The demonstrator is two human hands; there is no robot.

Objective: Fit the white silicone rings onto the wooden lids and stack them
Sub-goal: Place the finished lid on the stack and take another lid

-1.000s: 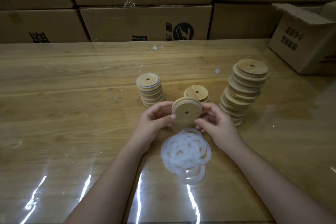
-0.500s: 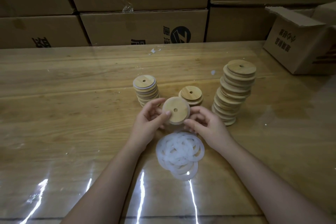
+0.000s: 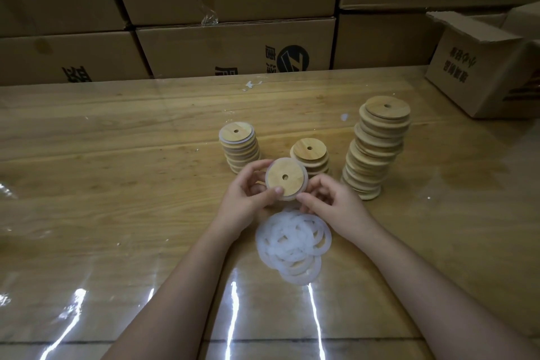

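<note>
Wood fills the head view: a wooden lid (image 3: pixel 285 177) with a small centre hole is held up over the table (image 3: pixel 117 184), its flat face turned to the camera. A white silicone ring (image 3: pixel 305 183) sits around its rim. The left hand (image 3: pixel 248 193) grasps the lid from the left — thumb on the near edge, fingers curled behind the far side. The right hand (image 3: pixel 330 202) pinches the near right rim with its thumb tip, and its other fingers are bent behind. Both forearms come in from the near edge.

Just near of the hands a loose pile of rings (image 3: pixel 263 242) lies flat. On the far side stand a left stack (image 3: pixel 239 146), a lower middle stack (image 3: pixel 309 155) and a tall, uneven right stack (image 3: pixel 377 149). Bare table lies to the left and near right. An open carton (image 3: pixel 482 73) stands at far right, and stacked cartons (image 3: pixel 233 47) close the far edge.
</note>
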